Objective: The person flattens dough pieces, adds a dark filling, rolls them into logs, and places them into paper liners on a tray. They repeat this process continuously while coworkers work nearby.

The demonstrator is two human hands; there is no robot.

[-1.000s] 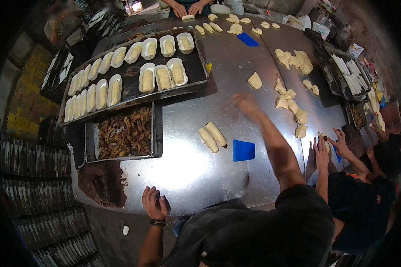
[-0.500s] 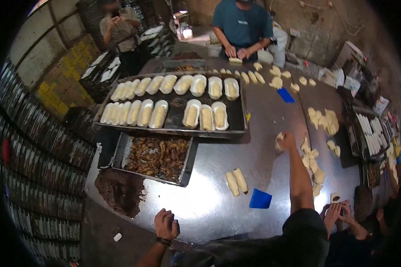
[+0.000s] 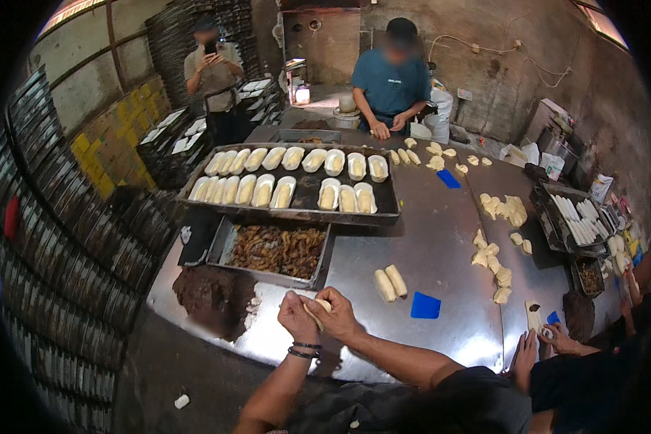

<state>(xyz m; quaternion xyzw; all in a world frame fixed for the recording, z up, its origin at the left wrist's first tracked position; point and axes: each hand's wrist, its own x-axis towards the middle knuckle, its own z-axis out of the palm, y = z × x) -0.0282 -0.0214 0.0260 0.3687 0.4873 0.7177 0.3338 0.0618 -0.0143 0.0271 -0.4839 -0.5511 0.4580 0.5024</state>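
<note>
Dough piece (image 3: 318,307), pale and small, sits pinched between left hand (image 3: 296,316) and right hand (image 3: 338,312), each grip closed on it, above the steel counter (image 3: 441,239); dark filling mound (image 3: 213,295) lies at nine o'clock, two shaped rolls (image 3: 390,283) at two o'clock.

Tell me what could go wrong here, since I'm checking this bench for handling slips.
Both hands, left hand and right hand, pinch the dough piece right above the table edge; a slip might drop it to the floor. The dark filling mound lies just left, so dough or a wrist could smear through it. The two shaped rolls lie close by the right forearm; a sweep may flatten them.
</note>
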